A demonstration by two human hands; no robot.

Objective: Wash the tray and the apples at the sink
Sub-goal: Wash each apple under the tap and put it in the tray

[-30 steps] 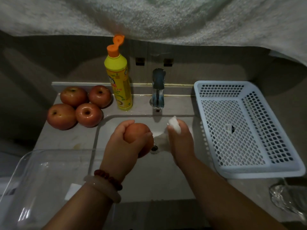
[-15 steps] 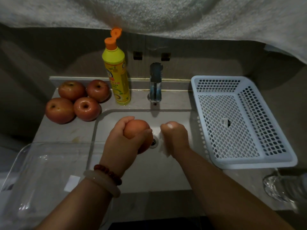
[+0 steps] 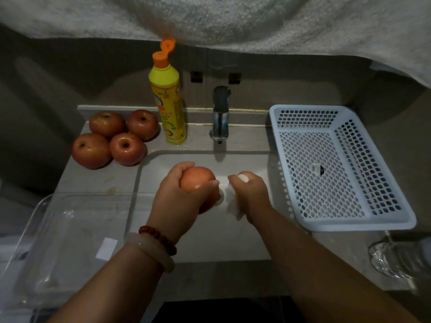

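My left hand [image 3: 177, 199] grips a red-orange apple [image 3: 197, 180] over the white sink basin [image 3: 210, 238], just below the faucet [image 3: 221, 115]. Beside it, my right hand [image 3: 251, 194] is closed around a white cloth or sponge [image 3: 234, 206] that hangs out beneath the fist, close to the drain. Several more red apples [image 3: 114, 139] lie in a cluster on the counter at the back left. A clear plastic tray [image 3: 58, 243] sits on the counter to the left of the sink, at the front.
A yellow dish-soap bottle [image 3: 169, 108] with its orange cap flipped open stands left of the faucet. A white perforated basket [image 3: 335, 166] sits right of the sink. A clear glass object [image 3: 394, 259] lies at the front right. Pale cloth [image 3: 233, 17] hangs overhead.
My right hand has dropped lower into the basin and turned, so the white cloth now hangs below the fist instead of sticking up. The apple stays in my left hand.
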